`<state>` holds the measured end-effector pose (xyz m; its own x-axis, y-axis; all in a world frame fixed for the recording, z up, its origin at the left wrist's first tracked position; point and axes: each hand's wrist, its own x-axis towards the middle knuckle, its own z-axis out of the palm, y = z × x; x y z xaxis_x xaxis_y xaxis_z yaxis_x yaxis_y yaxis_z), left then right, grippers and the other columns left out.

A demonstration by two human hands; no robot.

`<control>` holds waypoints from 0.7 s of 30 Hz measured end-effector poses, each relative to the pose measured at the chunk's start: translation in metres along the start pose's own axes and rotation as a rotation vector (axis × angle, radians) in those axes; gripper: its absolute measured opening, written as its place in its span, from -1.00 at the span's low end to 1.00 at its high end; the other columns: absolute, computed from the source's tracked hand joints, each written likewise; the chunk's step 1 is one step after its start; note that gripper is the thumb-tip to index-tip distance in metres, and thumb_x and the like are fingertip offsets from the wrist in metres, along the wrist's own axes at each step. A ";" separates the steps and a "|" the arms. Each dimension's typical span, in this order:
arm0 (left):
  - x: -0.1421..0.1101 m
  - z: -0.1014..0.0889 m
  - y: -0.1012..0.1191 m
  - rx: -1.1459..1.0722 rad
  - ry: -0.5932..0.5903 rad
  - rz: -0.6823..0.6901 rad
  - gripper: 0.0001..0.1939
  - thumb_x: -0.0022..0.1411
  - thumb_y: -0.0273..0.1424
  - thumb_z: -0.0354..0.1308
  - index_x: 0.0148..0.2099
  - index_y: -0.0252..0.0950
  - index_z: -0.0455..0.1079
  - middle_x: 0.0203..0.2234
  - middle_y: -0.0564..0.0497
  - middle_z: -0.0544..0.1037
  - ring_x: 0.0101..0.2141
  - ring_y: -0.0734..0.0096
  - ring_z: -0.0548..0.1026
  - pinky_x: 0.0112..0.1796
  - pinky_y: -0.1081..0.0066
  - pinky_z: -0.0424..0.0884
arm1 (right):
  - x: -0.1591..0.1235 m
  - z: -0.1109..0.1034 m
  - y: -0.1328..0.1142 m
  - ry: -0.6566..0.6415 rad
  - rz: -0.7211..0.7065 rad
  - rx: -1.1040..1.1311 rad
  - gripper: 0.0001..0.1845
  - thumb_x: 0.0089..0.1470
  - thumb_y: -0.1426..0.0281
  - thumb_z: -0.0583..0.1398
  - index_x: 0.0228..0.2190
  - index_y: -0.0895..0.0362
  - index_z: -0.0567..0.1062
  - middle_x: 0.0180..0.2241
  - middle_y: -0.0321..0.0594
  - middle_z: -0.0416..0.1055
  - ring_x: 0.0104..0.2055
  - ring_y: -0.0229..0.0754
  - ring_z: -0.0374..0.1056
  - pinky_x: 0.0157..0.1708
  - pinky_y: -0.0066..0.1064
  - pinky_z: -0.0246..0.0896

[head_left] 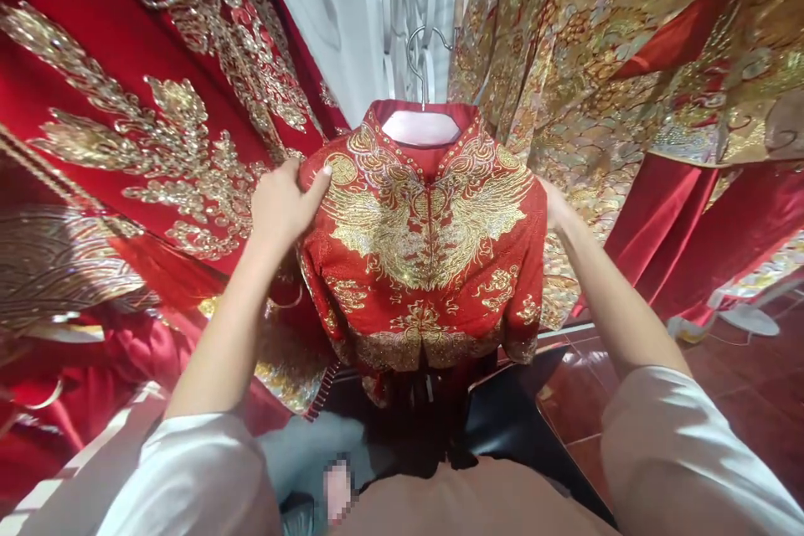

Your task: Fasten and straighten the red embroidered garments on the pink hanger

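A short red jacket (377,255) with gold bird-like embroidery, a stand collar and a front closing faces me on a clothes hanger (423,71). The hanger has a pale body inside the collar and a metal hook. My left hand (286,197) grips the shoulder on the left, thumb on the front of the cloth, other fingers mostly behind it. At the opposite shoulder, my right hand (554,205) is closed on the jacket's edge, its fingers largely hidden behind the sleeve. Whether the hook hangs on anything is unclear.
Red cloth with gold beadwork (182,159) hangs close on the left. Gold embroidered garments (584,75) hang on the right, above red fabric (666,226). A white openwork panel (389,8) stands behind. Below are a dark glossy surface (515,410) and reddish floor tiles (584,385).
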<state>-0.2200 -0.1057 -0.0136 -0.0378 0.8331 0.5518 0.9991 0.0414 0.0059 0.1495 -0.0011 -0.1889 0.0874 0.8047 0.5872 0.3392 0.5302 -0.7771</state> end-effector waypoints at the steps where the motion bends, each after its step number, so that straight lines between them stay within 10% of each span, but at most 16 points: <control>1: 0.006 -0.006 0.001 -0.025 -0.061 0.023 -0.47 0.25 0.00 -0.10 -0.32 -0.38 0.41 -0.54 -0.06 0.39 -0.49 0.35 0.27 -0.41 0.39 0.12 | 0.004 -0.005 -0.006 -0.043 0.017 0.024 -0.33 0.09 -0.17 -0.07 -0.41 0.13 0.48 -0.31 -0.12 0.49 -0.21 -0.13 0.43 -0.16 -0.16 0.35; 8: 0.063 -0.014 0.038 -0.397 -0.373 0.436 -0.62 0.26 -0.17 -0.02 -0.48 -0.33 0.31 -0.60 0.08 0.24 -0.53 0.51 0.16 -0.42 0.45 0.12 | 0.043 -0.015 -0.091 -0.289 -0.248 -0.016 -0.52 0.03 -0.04 0.14 -0.42 0.17 0.46 -0.47 -0.27 0.38 -0.25 -0.18 0.35 -0.12 -0.24 0.26; 15: 0.069 -0.017 0.046 -0.452 -0.277 0.355 -0.52 0.29 -0.17 -0.02 -0.61 -0.28 0.03 -0.67 0.13 -0.01 -0.57 0.57 -0.04 -0.48 0.46 -0.03 | 0.071 -0.001 -0.093 -0.227 -0.289 -0.065 -0.40 0.07 -0.10 0.04 -0.67 0.12 0.09 -0.66 -0.37 -0.05 -0.52 -0.33 0.07 -0.37 -0.38 0.16; 21: 0.049 -0.002 0.036 -0.275 -0.304 0.125 -0.50 0.22 -0.01 -0.03 -0.59 -0.27 0.10 -0.70 0.07 0.14 -0.60 0.47 0.16 -0.49 0.42 0.10 | 0.030 0.016 -0.098 0.077 -0.231 -0.239 -0.50 0.10 -0.08 -0.01 -0.45 0.10 0.33 -0.45 -0.17 0.31 -0.26 -0.10 0.26 -0.15 -0.20 0.17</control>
<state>-0.1863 -0.0642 0.0150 0.1211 0.9488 0.2919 0.9625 -0.1841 0.1992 0.1037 -0.0244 -0.0989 0.0499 0.6433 0.7640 0.5679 0.6110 -0.5516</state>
